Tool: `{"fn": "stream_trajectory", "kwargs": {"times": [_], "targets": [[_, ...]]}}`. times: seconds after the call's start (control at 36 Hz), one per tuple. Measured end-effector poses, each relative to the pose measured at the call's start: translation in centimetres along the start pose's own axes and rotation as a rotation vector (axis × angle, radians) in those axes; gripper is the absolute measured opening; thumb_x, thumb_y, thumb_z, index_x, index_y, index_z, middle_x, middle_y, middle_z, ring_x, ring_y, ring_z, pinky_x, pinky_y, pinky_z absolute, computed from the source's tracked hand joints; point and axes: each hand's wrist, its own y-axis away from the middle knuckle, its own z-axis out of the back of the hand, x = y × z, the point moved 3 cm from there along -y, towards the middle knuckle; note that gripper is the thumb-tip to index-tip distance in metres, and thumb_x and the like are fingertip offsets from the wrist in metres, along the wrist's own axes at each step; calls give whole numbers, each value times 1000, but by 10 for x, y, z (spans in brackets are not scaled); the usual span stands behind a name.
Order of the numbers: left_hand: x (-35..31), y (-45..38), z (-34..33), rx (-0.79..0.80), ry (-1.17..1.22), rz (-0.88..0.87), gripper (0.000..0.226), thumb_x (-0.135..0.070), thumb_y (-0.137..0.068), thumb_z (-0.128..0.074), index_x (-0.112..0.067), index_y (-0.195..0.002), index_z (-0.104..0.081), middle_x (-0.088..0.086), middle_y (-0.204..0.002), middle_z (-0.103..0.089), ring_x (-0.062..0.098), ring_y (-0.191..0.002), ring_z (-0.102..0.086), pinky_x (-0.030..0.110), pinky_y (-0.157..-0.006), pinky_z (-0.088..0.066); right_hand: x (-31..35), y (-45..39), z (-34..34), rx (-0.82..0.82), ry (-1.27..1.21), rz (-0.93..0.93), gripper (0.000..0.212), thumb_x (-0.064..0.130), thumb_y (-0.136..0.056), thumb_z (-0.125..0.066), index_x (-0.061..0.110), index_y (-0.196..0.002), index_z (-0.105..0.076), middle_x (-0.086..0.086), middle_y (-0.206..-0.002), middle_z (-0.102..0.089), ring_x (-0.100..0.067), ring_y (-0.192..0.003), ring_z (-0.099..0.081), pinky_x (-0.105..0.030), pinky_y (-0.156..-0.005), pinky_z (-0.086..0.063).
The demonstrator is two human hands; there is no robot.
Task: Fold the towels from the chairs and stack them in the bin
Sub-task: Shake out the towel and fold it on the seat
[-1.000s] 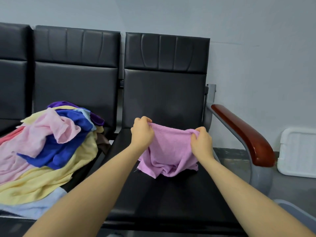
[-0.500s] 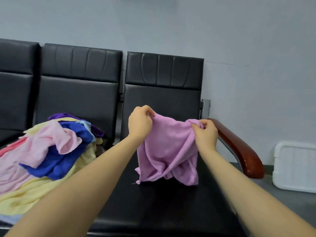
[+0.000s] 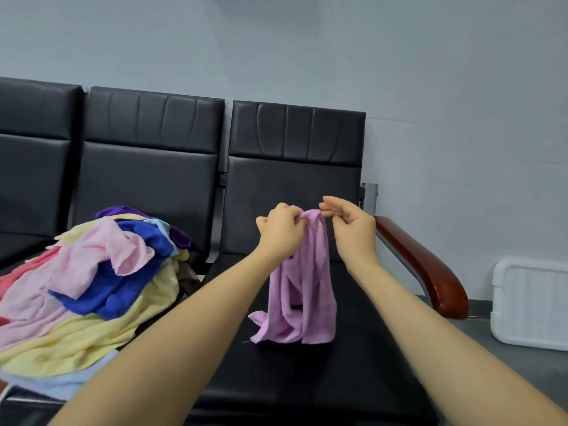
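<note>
From the head camera, the left hand [image 3: 281, 230] has its fingers curled tight round the gathered top of a purple towel [image 3: 299, 287], holding it up above the black seat [image 3: 307, 370] of the rightmost chair. The towel hangs straight down below this hand in loose folds, and its lower edge touches the seat. The right hand [image 3: 353, 229] is just beside the left, on its right; its fingers [image 3: 330, 207] are loosely extended, their tips at the towel's top edge, and whether they pinch the cloth cannot be told. Well to the left of the left hand, a heap of towels [image 3: 92, 290], pink, blue, yellow and purple, lies on the neighbouring seat. Right of the right hand runs a reddish-brown armrest [image 3: 430, 269], and beyond it a white bin [image 3: 531, 305] stands on the floor.
</note>
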Motion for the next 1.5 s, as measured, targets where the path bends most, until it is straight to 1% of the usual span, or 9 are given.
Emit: {"fn": "stream_trajectory", "kwargs": {"times": [0.22,0.47,0.64,0.78,0.89,1.06,1.22,1.42,1.5], "targets": [[6,5,6,114,381,115,29,-25,-90,-43,-33,-77,-68,-11,-88,-69,19,-96,-63,52,-99,-41,-3,9,-4,126,66,30,31,-5,-83,-62,23,-91,-51,1,-97,-60,-13,-91,-60,-13,-76,-47],[6,0,17,43,180,159,31,-22,-98,-40,-11,-92,-67,7,-92,-69,24,-94,-60,36,-95,-33,-12,30,-9,113,434,293,25,17,-78,-72,26,-90,-51,9,-92,-45,-12,-87,-43,-27,-77,-40],[7,-2,17,26,141,183,37,-21,-97,-41,-23,-61,-49,-6,-63,-52,20,-76,-48,31,-86,-24,-10,31,-23,309,659,264,45,27,-80,-70,28,-120,-51,9,-111,-42,-11,-101,-35,-27,-88,-29],[7,0,19,43,128,187,32,-25,-97,-42,-14,-77,-65,0,-71,-60,19,-79,-53,32,-88,-25,-9,31,-23,152,673,361,23,21,-85,-66,21,-107,-62,5,-98,-46,-11,-91,-37,-27,-79,-25],[9,-1,17,18,79,182,37,-24,-96,-43,-16,-59,-44,-3,-57,-45,16,-63,-42,33,-86,-28,-9,29,-21,72,673,441,10,15,-89,-63,17,-97,-69,1,-87,-51,-12,-82,-40,-29,-74,-27],[18,-3,26,-102,-6,141,31,-31,-95,-46,-12,-83,-68,-4,-77,-64,18,-80,-55,34,-88,-27,-11,17,-2,-20,223,67,18,7,-95,-49,18,-95,-63,8,-81,-63,-7,-73,-57,-22,-66,-45],[35,-10,41,-148,-25,221,38,-7,-91,-38,-20,-112,-67,0,-123,-59,21,-113,-52,32,-93,-24,-6,3,19,-280,143,-46,20,11,-100,-39,19,-98,-58,2,-91,-63,-10,-82,-59,-13,-65,-44],[35,-15,61,-289,188,256,46,-1,-87,-36,-22,-111,-70,-1,-118,-66,21,-115,-55,34,-104,-40,1,-10,37,-403,101,-106,21,6,-96,-42,14,-99,-61,3,-93,-63,-12,-86,-60,-24,-78,-52],[32,-19,66,-324,339,315,42,-3,-89,-40,-21,-111,-70,-3,-117,-67,17,-113,-57,30,-104,-41,6,-15,41,-416,30,-151,29,2,-92,-40,14,-104,-63,11,-89,-60,-6,-83,-57,-15,-70,-47]]}}
